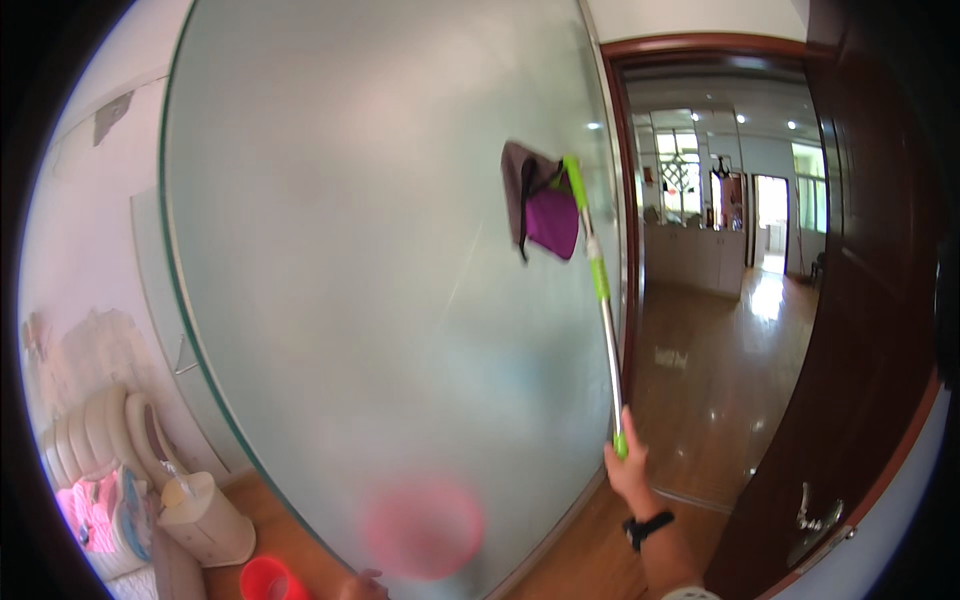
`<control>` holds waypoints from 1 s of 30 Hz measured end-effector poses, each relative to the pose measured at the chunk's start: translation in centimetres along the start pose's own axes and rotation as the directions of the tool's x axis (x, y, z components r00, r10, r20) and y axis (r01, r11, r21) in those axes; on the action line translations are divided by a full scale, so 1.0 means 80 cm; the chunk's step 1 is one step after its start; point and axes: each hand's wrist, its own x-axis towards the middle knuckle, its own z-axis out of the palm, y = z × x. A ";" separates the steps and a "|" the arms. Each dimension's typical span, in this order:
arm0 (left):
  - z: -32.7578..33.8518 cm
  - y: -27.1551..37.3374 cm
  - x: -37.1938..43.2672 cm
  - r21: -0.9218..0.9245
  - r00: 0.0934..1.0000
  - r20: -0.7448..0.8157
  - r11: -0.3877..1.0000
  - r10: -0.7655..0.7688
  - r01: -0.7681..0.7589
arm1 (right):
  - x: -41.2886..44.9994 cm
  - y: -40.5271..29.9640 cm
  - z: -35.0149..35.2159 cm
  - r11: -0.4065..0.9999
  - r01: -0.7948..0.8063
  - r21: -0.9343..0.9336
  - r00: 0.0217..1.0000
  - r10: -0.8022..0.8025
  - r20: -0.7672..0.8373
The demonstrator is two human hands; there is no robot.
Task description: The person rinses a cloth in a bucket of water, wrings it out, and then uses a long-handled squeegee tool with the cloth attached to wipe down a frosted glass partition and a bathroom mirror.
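Note:
My right hand (628, 465) is closed around the lower end of a metal telescopic pole (611, 352) with green grips. At the pole's upper end, a green head carries a purple and grey cloth (551, 217), which lies against the upper right part of a large frosted glass panel (360, 285). My left hand (364, 585) shows only partly at the bottom edge, beside the panel's lower edge; its fingers look bent, and whether it holds anything cannot be told. A blurred pink round shape (424, 525) shows in the lower part of the glass.
A red bucket (271, 581) stands on the wooden floor at lower left, near a cream bedside cabinet (214, 521) and a padded headboard (90, 431). To the right, a brown wooden door (847, 337) stands ajar beside a doorway (634, 300) into another room.

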 end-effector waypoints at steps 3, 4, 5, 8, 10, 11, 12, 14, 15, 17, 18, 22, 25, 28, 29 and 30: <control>0.014 0.023 -0.008 -0.065 0.997 0.046 0.996 -0.054 0.057 | 0.131 0.001 0.027 0.971 0.238 -0.002 0.971 -0.238 -0.027; 0.023 0.015 -0.033 -0.096 0.991 0.031 0.986 -0.132 0.135 | 0.185 -0.011 0.046 0.960 0.279 0.001 0.960 -0.279 -0.017; 0.029 0.016 -0.046 -0.130 0.977 0.013 0.968 -0.214 0.214 | 0.240 -0.024 0.070 0.946 0.323 0.009 0.946 -0.323 -0.006; 0.015 0.069 0.079 -0.066 0.982 -0.067 0.983 -0.178 0.174 | 0.540 -0.074 0.119 0.953 0.299 -0.049 0.951 -0.302 -0.072; 0.011 0.125 0.203 -0.057 0.991 -0.079 0.993 -0.109 0.105 | 0.716 -0.158 0.075 0.977 0.212 -0.037 0.975 -0.214 -0.067; -0.006 0.087 0.244 -0.085 0.987 -0.092 0.988 -0.134 0.127 | 0.758 -0.226 0.148 0.974 0.226 0.025 0.974 -0.225 -0.038; -0.023 0.073 0.230 -0.060 0.973 -0.124 0.981 -0.192 0.186 | 0.768 -0.259 0.183 0.970 0.196 0.145 0.980 -0.196 -0.012; -0.020 0.042 0.148 0.075 0.960 -0.205 0.974 -0.192 0.211 | 0.759 -0.304 0.151 0.960 0.157 0.233 0.987 -0.160 -0.009; -0.005 0.011 0.146 0.194 0.968 -0.219 0.967 -0.124 0.168 | 0.735 -0.284 0.133 0.963 0.128 0.236 0.992 -0.122 -0.038; -0.049 0.005 0.040 0.066 0.963 -0.040 0.961 -0.266 0.268 | 0.650 -0.303 0.173 0.980 0.116 0.164 0.993 -0.120 0.018; -0.063 -0.001 0.001 -0.024 0.937 0.131 0.944 -0.324 0.330 | 0.584 -0.287 0.163 0.988 0.126 0.092 0.992 -0.127 0.009; -0.108 -0.052 -0.197 0.041 0.932 0.134 0.941 -0.337 0.335 | 0.227 -0.199 0.167 0.974 0.190 0.124 0.980 -0.195 0.032; -0.081 -0.078 -0.194 0.079 0.946 0.245 0.977 -0.212 0.199 | -0.065 -0.106 0.081 0.999 0.036 -0.004 0.994 -0.035 0.107; -0.063 -0.095 -0.160 0.179 0.944 0.233 0.965 -0.231 0.192 | -0.270 -0.024 0.031 0.973 -0.222 -0.056 0.958 0.229 0.173; -0.055 -0.092 -0.154 0.281 0.930 0.226 0.933 -0.290 0.223 | -0.322 -0.012 0.011 0.979 -0.195 -0.065 0.971 0.202 0.127; -0.051 -0.090 -0.151 0.384 0.912 0.217 0.889 -0.349 0.249 | -0.356 -0.011 -0.014 0.952 -0.285 -0.112 0.934 0.302 0.191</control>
